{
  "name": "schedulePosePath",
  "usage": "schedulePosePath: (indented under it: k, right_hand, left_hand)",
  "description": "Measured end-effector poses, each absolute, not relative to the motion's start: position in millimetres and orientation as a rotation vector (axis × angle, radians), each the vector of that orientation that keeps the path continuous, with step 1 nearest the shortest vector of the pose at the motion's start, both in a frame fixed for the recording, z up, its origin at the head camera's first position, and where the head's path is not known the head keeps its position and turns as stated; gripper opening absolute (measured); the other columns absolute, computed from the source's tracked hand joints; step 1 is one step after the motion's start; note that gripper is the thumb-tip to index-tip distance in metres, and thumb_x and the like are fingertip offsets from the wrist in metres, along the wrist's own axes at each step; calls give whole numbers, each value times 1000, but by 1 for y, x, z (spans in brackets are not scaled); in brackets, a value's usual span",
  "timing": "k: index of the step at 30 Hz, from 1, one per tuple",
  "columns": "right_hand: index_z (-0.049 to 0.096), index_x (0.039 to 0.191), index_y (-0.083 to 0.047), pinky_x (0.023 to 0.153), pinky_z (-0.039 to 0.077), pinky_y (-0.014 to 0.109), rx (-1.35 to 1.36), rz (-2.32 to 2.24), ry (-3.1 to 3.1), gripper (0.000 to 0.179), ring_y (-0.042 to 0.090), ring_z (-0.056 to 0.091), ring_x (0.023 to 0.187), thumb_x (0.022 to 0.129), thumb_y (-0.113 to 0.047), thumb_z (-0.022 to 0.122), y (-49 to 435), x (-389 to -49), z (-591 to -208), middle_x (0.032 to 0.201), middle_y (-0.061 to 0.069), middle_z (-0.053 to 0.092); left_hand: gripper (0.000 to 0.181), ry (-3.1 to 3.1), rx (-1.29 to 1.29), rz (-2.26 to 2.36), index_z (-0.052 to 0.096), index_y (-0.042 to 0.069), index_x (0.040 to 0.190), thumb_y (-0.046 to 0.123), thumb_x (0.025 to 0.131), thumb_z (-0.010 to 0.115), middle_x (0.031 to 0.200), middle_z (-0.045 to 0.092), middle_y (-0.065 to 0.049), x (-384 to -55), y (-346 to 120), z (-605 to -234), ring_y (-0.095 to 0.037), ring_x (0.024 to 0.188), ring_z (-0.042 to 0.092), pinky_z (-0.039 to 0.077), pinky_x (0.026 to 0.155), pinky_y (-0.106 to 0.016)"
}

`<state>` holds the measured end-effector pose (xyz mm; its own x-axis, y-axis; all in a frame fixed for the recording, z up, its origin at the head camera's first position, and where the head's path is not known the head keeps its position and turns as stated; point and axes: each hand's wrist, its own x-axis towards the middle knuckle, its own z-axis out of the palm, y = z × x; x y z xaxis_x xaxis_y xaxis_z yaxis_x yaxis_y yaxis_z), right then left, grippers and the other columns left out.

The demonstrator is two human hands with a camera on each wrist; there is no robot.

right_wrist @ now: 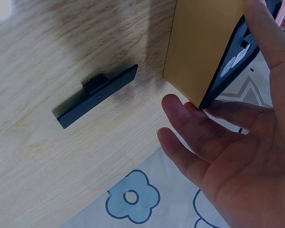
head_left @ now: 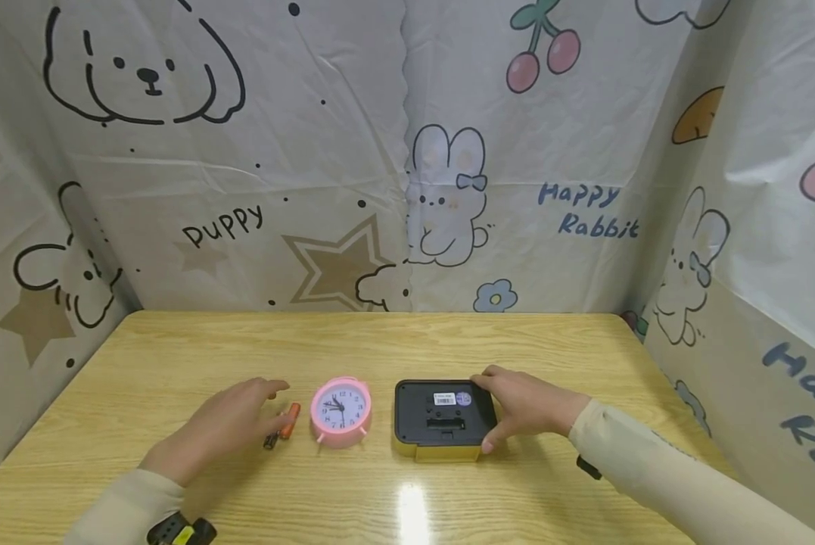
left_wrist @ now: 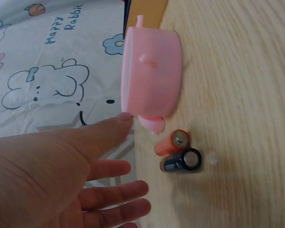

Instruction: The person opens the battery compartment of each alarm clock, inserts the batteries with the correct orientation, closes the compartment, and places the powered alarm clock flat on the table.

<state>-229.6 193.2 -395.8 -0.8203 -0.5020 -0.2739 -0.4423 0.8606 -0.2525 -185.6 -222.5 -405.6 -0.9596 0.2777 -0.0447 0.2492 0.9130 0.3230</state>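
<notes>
My left hand [head_left: 233, 420] hovers with loosely extended fingers over two small batteries, an orange battery [left_wrist: 167, 146] and a black battery [left_wrist: 175, 162]. They lie side by side on the table, just left of a pink round alarm clock [head_left: 341, 412]. In the head view the clock's white dial faces up. My right hand [head_left: 530, 405] holds the right end of a box-shaped clock [head_left: 414, 416], thumb at its near corner, fingers at the far one. That clock has yellow sides and a black back turned up, showing stickers and an uncovered battery slot [head_left: 446, 425].
A small black battery cover [right_wrist: 97, 97] lies on the table by the box-shaped clock in the right wrist view. The wooden table [head_left: 353, 344] ends at a printed cloth [head_left: 325, 151] hanging behind, with more cloth at both sides.
</notes>
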Motion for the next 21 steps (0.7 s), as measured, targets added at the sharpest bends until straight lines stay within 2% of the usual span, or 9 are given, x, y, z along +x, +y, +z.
schedulePosePath:
  k: [4, 11, 16, 21]
  right_hand:
    - [46, 148, 3, 110, 48, 49, -704, -257, 2700, 112, 33, 59, 127, 62, -54, 92, 193, -230, -395, 144, 17, 54]
    - [46, 148, 3, 110, 48, 49, -708, -251, 2700, 112, 33, 59, 128, 63, -54, 92, 193, -230, -395, 145, 18, 53]
    - [46, 148, 3, 110, 48, 49, -717, -244, 2701, 112, 32, 59, 127, 63, -54, 92, 193, -231, -396, 144, 17, 54]
    - [46, 147, 4, 110, 48, 49, -722, -236, 2700, 112, 32, 59, 126, 63, -53, 92, 192, -230, -395, 143, 17, 54]
  left_hand:
    - [64, 2917, 362, 462, 60, 0, 136, 39, 87, 78, 112, 72, -15, -186, -227, -409, -27, 98, 69, 58, 82, -51]
    - [67, 2862, 375, 473, 58, 1, 137, 31, 83, 83, 92, 68, 0, -186, -230, -417, -12, 81, 58, 53, 71, -38]
    - [62, 2907, 439, 437, 59, 0, 135, 23, 82, 83, 92, 67, 1, -183, -230, -420, -11, 81, 57, 53, 71, -37]
    - [46, 2961, 455, 383, 64, 0, 124, 13, 82, 77, 90, 63, -1, -184, -229, -425, -13, 78, 52, 50, 69, -36]
